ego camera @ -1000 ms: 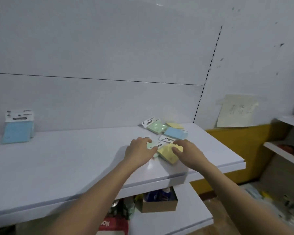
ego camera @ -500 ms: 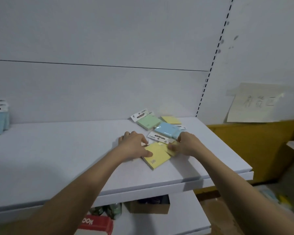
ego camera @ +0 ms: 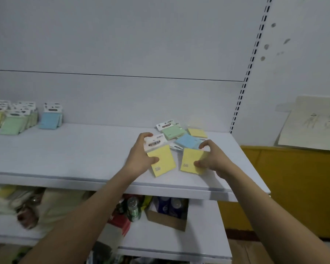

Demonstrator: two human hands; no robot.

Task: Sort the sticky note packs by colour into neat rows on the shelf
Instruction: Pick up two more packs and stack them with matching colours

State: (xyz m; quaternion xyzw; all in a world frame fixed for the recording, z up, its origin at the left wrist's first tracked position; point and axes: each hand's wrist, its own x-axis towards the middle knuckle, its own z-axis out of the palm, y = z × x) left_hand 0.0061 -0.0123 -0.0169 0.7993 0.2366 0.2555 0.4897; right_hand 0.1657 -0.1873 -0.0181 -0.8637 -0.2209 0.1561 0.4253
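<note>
Left hand (ego camera: 140,159) fingers curled around a yellow pack (ego camera: 161,161), right hand (ego camera: 213,159) gripping another yellow pack (ego camera: 191,161), loose pile (ego camera: 181,135) just behind at frame centre, sorted rows (ego camera: 17,119) at left edge, white shelf (ego camera: 74,149), taped paper sign (ego camera: 312,122) at right.

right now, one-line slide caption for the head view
Each hand, left hand and right hand, grips a yellow sticky note pack above the white shelf.

Both bare forearms reach forward over the front edge of the shelf (ego camera: 84,159). The left hand (ego camera: 139,159) pinches a yellow pack (ego camera: 163,161), thumb on its face, fingers curled over its top. The right hand (ego camera: 211,159) grips a second yellow pack (ego camera: 191,159) likewise.
</note>
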